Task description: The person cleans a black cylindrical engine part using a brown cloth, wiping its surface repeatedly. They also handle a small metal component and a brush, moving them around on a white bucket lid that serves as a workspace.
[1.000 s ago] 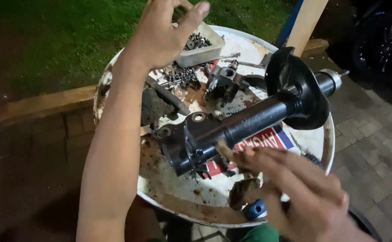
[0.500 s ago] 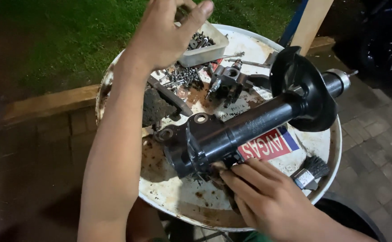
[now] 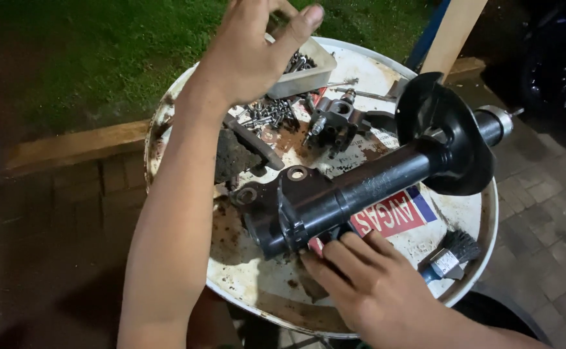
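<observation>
Fingers of the right hand (image 3: 373, 291) press loosely against the black strut (image 3: 360, 190); left hand (image 3: 250, 55) (spread, empty) hovers over the bolt tray (image 3: 305, 77).

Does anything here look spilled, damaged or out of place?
Yes. The round white drum top is rusty and stained brown, and loose bolts lie scattered beside the small tray under the left hand. The black strut by the right hand looks intact.

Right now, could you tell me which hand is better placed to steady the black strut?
Probably the right hand: its fingers already touch the strut near its lower bracket, while the left hand is raised over the small parts tray.
</observation>
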